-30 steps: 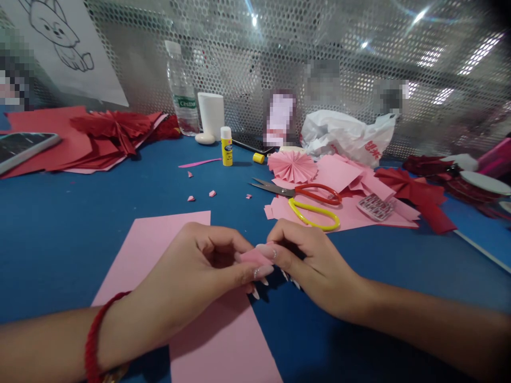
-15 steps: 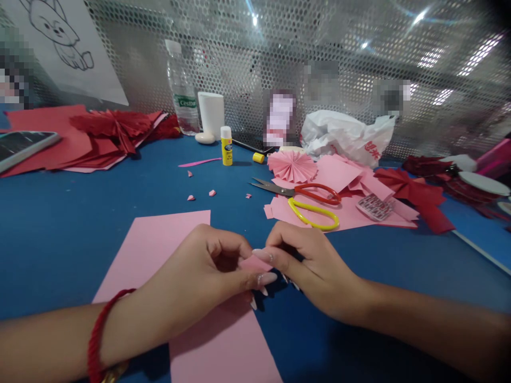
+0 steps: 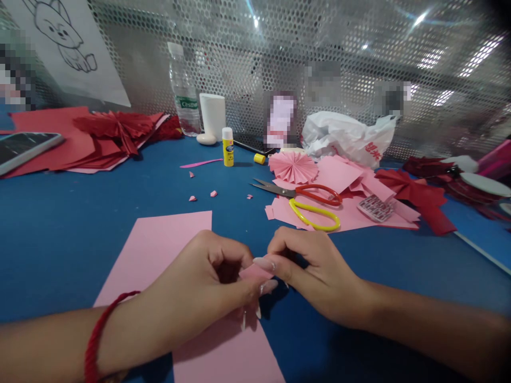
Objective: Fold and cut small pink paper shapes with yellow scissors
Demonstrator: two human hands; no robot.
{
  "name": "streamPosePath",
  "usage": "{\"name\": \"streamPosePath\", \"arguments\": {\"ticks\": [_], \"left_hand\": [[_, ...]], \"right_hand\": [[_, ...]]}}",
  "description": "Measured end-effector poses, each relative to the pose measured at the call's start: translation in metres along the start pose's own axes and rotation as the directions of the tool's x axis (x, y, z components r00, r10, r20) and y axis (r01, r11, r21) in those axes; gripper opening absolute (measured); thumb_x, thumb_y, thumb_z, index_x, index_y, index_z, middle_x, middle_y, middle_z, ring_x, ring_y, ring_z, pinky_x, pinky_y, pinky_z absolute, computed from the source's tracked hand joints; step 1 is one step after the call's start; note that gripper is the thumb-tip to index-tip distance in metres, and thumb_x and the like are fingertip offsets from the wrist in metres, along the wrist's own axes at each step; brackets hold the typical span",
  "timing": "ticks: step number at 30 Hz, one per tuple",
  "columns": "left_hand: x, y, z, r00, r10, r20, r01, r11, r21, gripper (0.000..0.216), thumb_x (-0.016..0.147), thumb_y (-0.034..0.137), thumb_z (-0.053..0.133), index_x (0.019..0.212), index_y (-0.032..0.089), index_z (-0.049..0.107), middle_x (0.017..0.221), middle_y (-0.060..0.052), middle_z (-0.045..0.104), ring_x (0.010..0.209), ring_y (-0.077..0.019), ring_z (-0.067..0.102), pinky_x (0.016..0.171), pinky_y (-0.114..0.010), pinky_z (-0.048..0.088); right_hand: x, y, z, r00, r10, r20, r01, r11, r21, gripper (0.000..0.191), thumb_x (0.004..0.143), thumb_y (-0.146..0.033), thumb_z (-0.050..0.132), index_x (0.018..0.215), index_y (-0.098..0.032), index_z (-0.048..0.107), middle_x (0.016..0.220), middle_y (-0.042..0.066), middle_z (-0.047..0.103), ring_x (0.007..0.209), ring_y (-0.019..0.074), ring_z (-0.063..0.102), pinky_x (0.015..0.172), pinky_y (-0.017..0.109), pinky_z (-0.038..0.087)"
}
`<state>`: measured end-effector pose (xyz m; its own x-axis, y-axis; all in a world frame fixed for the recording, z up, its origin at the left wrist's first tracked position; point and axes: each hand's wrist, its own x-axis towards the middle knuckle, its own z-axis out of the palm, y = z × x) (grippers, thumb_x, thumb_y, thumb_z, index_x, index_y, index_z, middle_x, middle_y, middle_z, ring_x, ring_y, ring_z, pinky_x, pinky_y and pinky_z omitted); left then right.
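Between my two hands is a small piece of pink paper, mostly covered by my fingers. My left hand, with a red cord at its wrist, pinches it between thumb and fingers. From the other side my right hand grips the same piece, its thumb lying on top. Under my left hand and forearm lies a large pink sheet. Beyond my right hand rest scissors, blades parted, one handle red and the other yellow, partly on pink paper.
Past the hands stand a glue stick, its yellow cap, a white cup and a bottle. A pink paper rosette lies near a white plastic bag. Red paper and a phone are at left.
Both hands keep their grip on the small pink paper, shifting only slightly. The fingers under my left hand have moved a little. The view has shifted slightly.
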<state>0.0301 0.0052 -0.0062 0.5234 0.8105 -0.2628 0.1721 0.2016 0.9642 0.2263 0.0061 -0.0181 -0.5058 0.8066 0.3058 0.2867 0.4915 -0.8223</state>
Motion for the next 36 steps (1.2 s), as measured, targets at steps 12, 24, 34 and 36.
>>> {"name": "streamPosePath", "arguments": {"ticks": [12,24,34,36], "left_hand": [[0.0005,-0.0036,-0.0013,0.997,0.016,0.077,-0.009,0.996,-0.093,0.027,0.07,0.02,0.086,0.055,0.015,0.065,0.049,0.0,0.072,0.043,-0.0098,0.064,0.044,-0.012,0.047],[0.0023,-0.0011,-0.0026,0.997,0.072,-0.005,-0.071,0.975,-0.212,0.028,0.067,0.019,0.088,0.052,0.015,0.066,0.047,0.001,0.069,0.042,-0.0111,0.068,0.042,-0.011,0.051],[-0.0007,-0.0022,-0.0055,0.993,0.081,-0.088,-0.096,0.978,-0.187,0.027,0.064,0.022,0.09,0.049,0.017,0.068,0.045,0.0,0.069,0.039,-0.0095,0.064,0.042,-0.011,0.051],[-0.0015,-0.0018,-0.006,0.99,0.107,-0.096,-0.121,0.981,-0.154,0.026,0.066,0.023,0.088,0.049,0.017,0.069,0.045,-0.001,0.07,0.039,-0.0094,0.064,0.043,-0.011,0.05]], "right_hand": [[-0.0042,-0.0001,-0.0049,0.962,-0.207,0.178,0.242,0.949,-0.204,0.039,0.107,-0.032,0.047,0.071,-0.017,0.048,0.063,-0.004,0.05,0.056,0.0077,0.044,0.055,0.02,0.031],[-0.0074,0.0008,-0.0021,0.992,-0.111,-0.06,0.109,0.993,-0.04,0.022,0.1,-0.022,0.06,0.079,-0.017,0.059,0.067,-0.004,0.061,0.058,0.0061,0.054,0.055,0.016,0.04],[-0.0049,0.0015,-0.0005,0.964,-0.012,-0.267,0.049,0.99,0.133,0.022,0.102,-0.025,0.058,0.081,-0.019,0.059,0.068,-0.005,0.061,0.058,0.0056,0.056,0.054,0.015,0.044],[-0.0033,0.0029,-0.0014,0.935,0.046,-0.351,0.027,0.979,0.201,0.026,0.104,-0.028,0.054,0.079,-0.02,0.055,0.067,-0.005,0.057,0.057,0.0065,0.055,0.053,0.017,0.045]]}}
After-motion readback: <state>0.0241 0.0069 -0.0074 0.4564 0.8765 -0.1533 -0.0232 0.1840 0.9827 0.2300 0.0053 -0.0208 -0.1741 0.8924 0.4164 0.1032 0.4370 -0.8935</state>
